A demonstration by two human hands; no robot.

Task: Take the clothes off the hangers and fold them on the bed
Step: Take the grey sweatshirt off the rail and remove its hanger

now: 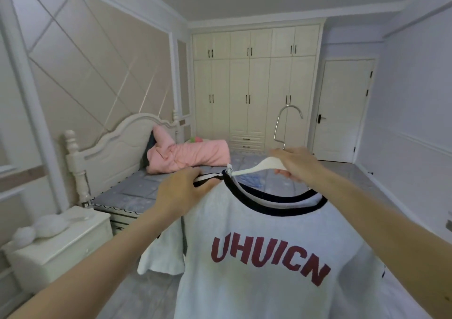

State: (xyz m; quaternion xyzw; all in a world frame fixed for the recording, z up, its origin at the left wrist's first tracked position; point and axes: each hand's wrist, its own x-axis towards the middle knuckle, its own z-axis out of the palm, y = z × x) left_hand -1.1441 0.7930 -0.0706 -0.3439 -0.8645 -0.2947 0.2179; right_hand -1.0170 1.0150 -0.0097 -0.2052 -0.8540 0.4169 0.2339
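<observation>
A white T-shirt (pixel 264 265) with dark red letters and a navy-and-white collar hangs in front of me. My left hand (pixel 181 189) grips its collar at the left shoulder. My right hand (pixel 293 162) holds the white hanger (pixel 254 168) at its middle, just under the metal hook (pixel 285 123). The hanger's left arm sticks out above the collar; its right arm is hidden behind my hand and the shirt. The bed (pixel 137 189) with a blue patterned sheet lies beyond the shirt.
A pink quilt (pixel 188 155) is bunched by the white headboard (pixel 115 145). A white nightstand (pixel 58 243) stands at the left, with white objects on top. Cream wardrobes (pixel 254 81) and a closed door (pixel 342 108) line the far wall. Tiled floor runs to the right.
</observation>
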